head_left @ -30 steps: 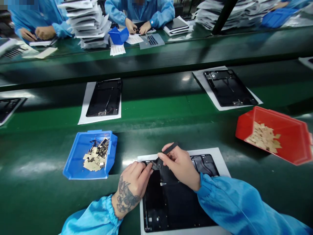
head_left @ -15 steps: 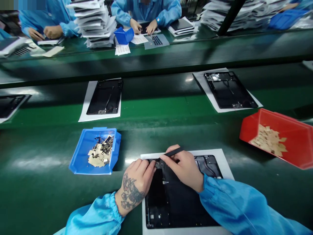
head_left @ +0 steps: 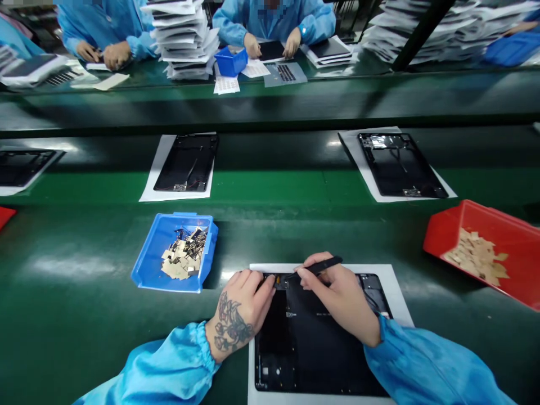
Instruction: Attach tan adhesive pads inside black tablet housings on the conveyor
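An opened black tablet housing [head_left: 329, 360] lies on a white sheet [head_left: 400, 292] in front of me. My left hand [head_left: 242, 309] rests over its upper left corner, fingers closed together against the edge; the fingertips are partly hidden. Between the thumb and fingers of my right hand [head_left: 337, 292] is a pair of slim black tweezers [head_left: 327, 264]. Their tip points left, close to a small part with an orange spot near the housing's top edge. Whether the tip touches it I cannot tell.
A blue bin [head_left: 145, 264] of small scraps stands left, a red bin [head_left: 518, 242] of tan pieces right. Beyond, more tablet housings [head_left: 189, 163] lie on white sheets along the green line. Co-workers in blue sit across, by tall stacks [head_left: 183, 39].
My right hand with the tweezers has drawn back to the right, away from my left fingertips, uncovering the small part with the orange spot. The view has shifted slightly.
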The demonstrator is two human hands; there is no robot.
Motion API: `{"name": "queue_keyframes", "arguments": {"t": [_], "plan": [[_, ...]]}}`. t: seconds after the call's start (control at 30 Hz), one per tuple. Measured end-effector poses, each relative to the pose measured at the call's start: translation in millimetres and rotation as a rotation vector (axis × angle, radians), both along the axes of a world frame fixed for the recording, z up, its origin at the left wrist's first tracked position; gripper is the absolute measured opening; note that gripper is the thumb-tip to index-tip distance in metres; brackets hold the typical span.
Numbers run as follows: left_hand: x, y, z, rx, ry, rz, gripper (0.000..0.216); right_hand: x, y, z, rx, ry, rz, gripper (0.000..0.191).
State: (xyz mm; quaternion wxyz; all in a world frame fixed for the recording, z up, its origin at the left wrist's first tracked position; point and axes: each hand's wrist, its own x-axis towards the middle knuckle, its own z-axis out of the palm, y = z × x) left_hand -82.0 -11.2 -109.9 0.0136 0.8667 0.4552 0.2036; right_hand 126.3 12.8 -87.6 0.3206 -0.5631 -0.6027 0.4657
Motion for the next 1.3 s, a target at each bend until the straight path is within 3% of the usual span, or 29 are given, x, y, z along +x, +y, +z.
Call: {"name": "queue_keyframes", "arguments": {"t": [0.27, 0.43, 0.6, 0.73, 0.9, 1.0, 1.2, 1.3], "plan": [[-0.1, -1.8, 2.8, -0.055, -0.026, -0.025, 0.025, -3.5, 5.3, -10.0, -0.168, 0.208, 0.051, 0.019], [0.3, -1.1, 6.1, -0.101, -0.033, -0.049, 0.028, -5.8, 3.7, -9.4, -0.160, 0.208, 0.100, 0.016], [0.0, 0.0, 4.8, -0.112, -0.036, -0.050, 0.027, -4.4, 3.7, -9.2, -0.137, 0.219, 0.054, 0.019], [0.3, 0.3, 3.4, -0.102, -0.039, -0.046, 0.027, -3.6, 2.3, -5.4, 0.047, 0.090, -0.044, 0.017], [0.1, -0.4, 3.8, -0.112, -0.041, -0.045, 0.027, -8.5, -1.6, -3.9, 0.402, -0.161, 0.047, 0.009], [-0.3, -0.8, 4.0, -0.108, -0.035, -0.044, 0.028, -10.3, -3.2, -4.3, 0.476, -0.213, 0.060, 0.006], [-0.5, -0.4, 0.9, -0.088, -0.045, -0.044, 0.026, -8.2, 0.2, -5.7, 0.118, -0.044, -0.040, 0.011], [-0.8, 0.0, 1.1, -0.097, -0.065, -0.046, 0.026, -7.6, 3.3, -8.8, 0.018, 0.069, -0.075, 0.017]]}}
